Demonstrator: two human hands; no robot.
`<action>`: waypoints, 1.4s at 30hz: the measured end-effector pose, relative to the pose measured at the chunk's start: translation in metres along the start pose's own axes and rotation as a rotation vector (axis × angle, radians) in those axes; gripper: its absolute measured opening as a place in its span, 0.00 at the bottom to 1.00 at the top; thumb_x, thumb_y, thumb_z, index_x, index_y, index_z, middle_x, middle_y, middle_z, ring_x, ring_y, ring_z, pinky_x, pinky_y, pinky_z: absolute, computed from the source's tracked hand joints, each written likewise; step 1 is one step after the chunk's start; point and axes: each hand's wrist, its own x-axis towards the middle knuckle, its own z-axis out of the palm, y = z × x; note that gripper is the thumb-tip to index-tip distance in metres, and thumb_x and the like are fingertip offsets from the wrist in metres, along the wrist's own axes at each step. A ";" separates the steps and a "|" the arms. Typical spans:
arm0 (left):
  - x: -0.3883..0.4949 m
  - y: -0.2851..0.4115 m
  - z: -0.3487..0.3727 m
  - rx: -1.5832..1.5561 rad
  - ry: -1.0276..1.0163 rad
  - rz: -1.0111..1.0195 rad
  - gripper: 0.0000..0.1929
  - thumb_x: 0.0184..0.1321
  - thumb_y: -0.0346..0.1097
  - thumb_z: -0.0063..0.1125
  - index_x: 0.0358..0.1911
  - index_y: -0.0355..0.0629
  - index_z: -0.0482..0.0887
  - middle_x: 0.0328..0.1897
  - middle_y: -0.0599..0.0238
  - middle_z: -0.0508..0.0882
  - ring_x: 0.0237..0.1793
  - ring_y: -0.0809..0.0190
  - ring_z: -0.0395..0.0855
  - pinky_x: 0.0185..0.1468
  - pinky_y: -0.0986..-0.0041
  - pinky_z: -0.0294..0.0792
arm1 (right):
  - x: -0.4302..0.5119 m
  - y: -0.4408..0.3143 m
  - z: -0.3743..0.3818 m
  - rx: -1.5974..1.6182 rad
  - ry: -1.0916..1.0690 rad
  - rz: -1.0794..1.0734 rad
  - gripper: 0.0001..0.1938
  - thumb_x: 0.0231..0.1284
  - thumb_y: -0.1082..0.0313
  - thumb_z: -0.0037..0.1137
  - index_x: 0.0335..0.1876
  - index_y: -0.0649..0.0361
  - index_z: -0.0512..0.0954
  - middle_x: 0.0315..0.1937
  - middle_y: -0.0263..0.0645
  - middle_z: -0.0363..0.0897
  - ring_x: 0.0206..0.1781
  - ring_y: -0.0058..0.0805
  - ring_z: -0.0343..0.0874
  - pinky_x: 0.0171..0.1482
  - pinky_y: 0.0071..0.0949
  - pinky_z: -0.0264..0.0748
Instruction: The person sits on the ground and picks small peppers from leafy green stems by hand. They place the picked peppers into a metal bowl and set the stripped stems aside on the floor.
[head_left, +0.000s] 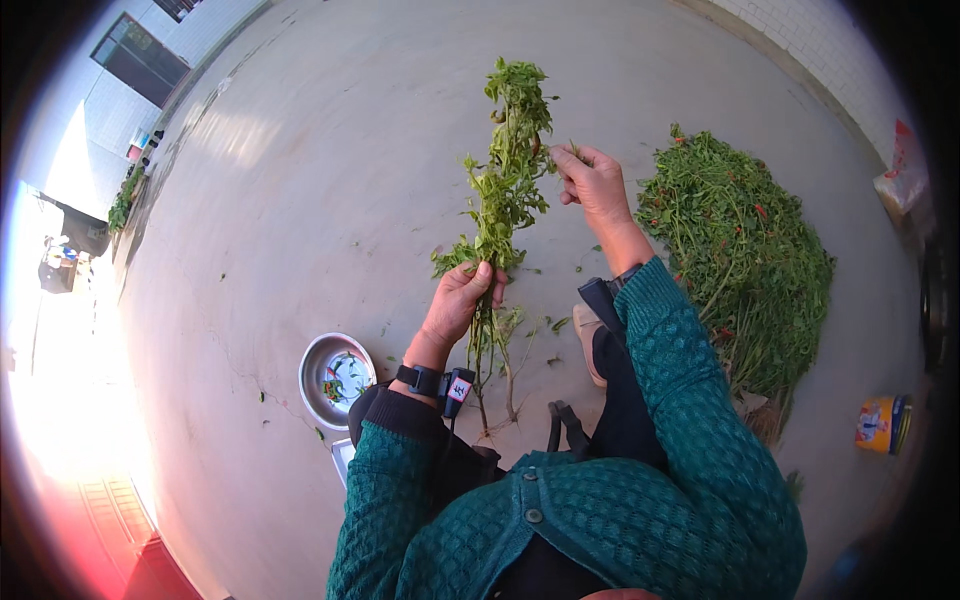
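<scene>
My left hand (459, 300) grips the stems of an uprooted pepper plant (510, 180) and holds it up in front of me. Its leafy top points away from me, and its bare stems and roots hang towards my lap. At the right edge of the foliage, my right hand (596, 184) has thumb and forefinger pinched together. A small green sprig (576, 152) pokes out by those fingers; its other end is hidden. Down on the left, a round steel basin (307, 367) holds a few red and green chili peppers (335, 386).
To my right lies a large heap of pepper plants (739, 225) with red peppers among the leaves. Loose leaves (560, 324) dot the concrete floor (247, 262). Beyond the heap are a yellow-and-blue container (881, 425) and a plastic bag (904, 187).
</scene>
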 end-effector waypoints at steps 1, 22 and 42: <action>-0.001 -0.002 0.003 0.013 -0.034 0.001 0.18 0.74 0.46 0.46 0.38 0.38 0.81 0.25 0.68 0.80 0.26 0.69 0.74 0.36 0.77 0.67 | 0.000 -0.001 0.001 -0.068 0.042 -0.021 0.11 0.58 0.62 0.63 0.36 0.62 0.83 0.22 0.26 0.72 0.21 0.14 0.68 0.21 0.20 0.68; 0.002 -0.024 0.018 0.247 0.198 0.222 0.06 0.66 0.29 0.56 0.30 0.41 0.79 0.23 0.78 0.76 0.25 0.75 0.69 0.31 0.80 0.64 | 0.011 0.013 -0.042 -1.286 0.227 -0.422 0.10 0.56 0.62 0.58 0.31 0.62 0.78 0.29 0.50 0.81 0.35 0.54 0.79 0.38 0.48 0.74; 0.001 -0.052 0.019 1.039 0.638 0.544 0.16 0.41 0.16 0.49 0.37 0.36 0.76 0.30 0.54 0.74 0.31 0.43 0.75 0.32 0.57 0.69 | -0.033 -0.040 0.011 -0.269 -0.270 -0.297 0.15 0.62 0.75 0.50 0.54 0.62 0.77 0.19 0.28 0.72 0.20 0.20 0.68 0.25 0.25 0.71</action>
